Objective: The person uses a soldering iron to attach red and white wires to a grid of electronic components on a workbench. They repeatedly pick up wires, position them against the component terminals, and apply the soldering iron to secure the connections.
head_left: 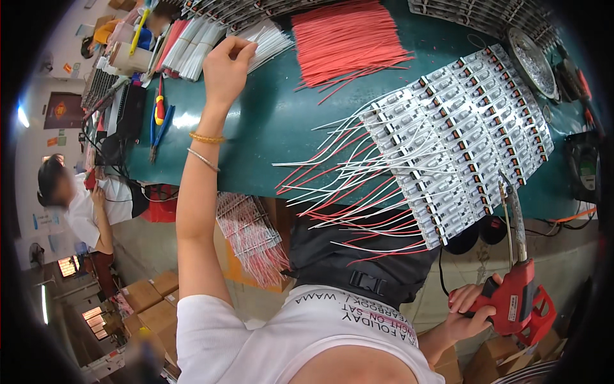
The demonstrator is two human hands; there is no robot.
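Note:
My left hand [227, 69] is reached out over the far left of the bench, its thumb and forefinger pinched on a white wire at the edge of a loose pile of white wires [272, 46]. My right hand [470, 312] grips a red soldering gun [517, 296], low at the right. The metal tip of the gun points up over the near edge of a sheet of circuit boards [448, 137] with many small components. Red and white wires [358, 185] stick out leftward from the left side of this sheet. A broad stack of red wires [348, 41] lies at the back.
Cutters with blue handles [161, 131] and a red-yellow screwdriver [159, 109] lie at the left. A round metal dish [532, 62] stands at the back right. Below the bench hang wired boards [251, 233]. A co-worker [83, 198] sits to the left, near cardboard boxes [153, 307].

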